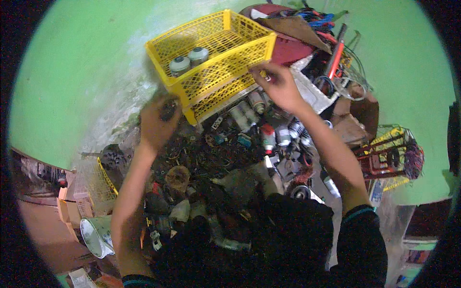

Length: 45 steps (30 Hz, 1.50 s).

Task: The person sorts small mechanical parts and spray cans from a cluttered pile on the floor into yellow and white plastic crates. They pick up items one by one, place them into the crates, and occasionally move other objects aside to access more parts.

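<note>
A yellow plastic crate (pixel 211 79) with lattice sides stands against the green wall in front of me. Two pale rounded canisters (pixel 198 56) stand inside it, toward its left. My left hand (pixel 158 120) is beside the crate's near left corner, its fingers curled around something dark that I cannot make out. By the right end of the crate's front side, my right hand (pixel 281 86) is closed on a small item with yellow and dark red on it. The fingers hide most of that item.
Below the crate lie heaped small dark parts, a round brown piece (pixel 177 178) and several spray cans (pixel 268 136). A white bucket (pixel 97 237) is at lower left. On the right are a red tube-like tool (pixel 336 60), coiled cables and a wire basket (pixel 391 156).
</note>
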Available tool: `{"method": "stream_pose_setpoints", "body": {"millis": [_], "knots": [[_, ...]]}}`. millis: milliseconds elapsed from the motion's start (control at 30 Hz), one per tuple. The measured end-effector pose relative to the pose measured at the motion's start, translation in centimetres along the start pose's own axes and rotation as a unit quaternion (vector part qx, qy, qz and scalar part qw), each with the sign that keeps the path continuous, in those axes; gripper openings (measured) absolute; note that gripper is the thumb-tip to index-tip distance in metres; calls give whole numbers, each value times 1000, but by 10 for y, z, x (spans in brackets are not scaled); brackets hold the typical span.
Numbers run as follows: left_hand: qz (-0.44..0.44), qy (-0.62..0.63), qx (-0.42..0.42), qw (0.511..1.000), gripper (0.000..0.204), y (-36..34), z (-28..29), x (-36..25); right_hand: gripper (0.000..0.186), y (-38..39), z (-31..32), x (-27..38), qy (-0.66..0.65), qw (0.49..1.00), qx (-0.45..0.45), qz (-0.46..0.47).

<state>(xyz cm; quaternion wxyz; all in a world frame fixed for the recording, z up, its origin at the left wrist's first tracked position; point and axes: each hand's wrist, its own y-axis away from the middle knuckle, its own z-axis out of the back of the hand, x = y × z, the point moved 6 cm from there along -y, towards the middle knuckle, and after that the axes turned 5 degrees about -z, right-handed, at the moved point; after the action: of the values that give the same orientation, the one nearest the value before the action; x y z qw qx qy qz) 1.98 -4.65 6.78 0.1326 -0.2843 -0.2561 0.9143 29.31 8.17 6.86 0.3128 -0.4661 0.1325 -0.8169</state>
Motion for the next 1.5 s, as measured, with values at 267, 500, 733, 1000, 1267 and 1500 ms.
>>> {"method": "stream_pose_setpoints", "body": {"millis": [267, 500, 733, 1000, 1267, 1500], "knots": [[-89, -104, 441, 887, 29, 50, -138, -49, 45, 232, 6, -182, 78, 934, 102, -334], [-143, -174, 375, 899, 27, 35, -311, 31, 81, 238, -87, -230, 238, 843, 209, -434], [-257, -207, 330, 885, 40, 19, -412, 84, 83, 232, -107, -245, 292, 869, 70, -394], [-126, -107, 258, 952, 50, 7, -309, 57, 75, 227, -52, -190, 29, 814, 9, -581], [329, 249, 277, 868, 83, 39, -65, -31, 58, 126, 37, -25, 30, 843, 85, -530], [364, 241, 22, 900, 79, -82, 107, -46, 57, -74, 54, 123, 126, 967, 88, -204]]}}
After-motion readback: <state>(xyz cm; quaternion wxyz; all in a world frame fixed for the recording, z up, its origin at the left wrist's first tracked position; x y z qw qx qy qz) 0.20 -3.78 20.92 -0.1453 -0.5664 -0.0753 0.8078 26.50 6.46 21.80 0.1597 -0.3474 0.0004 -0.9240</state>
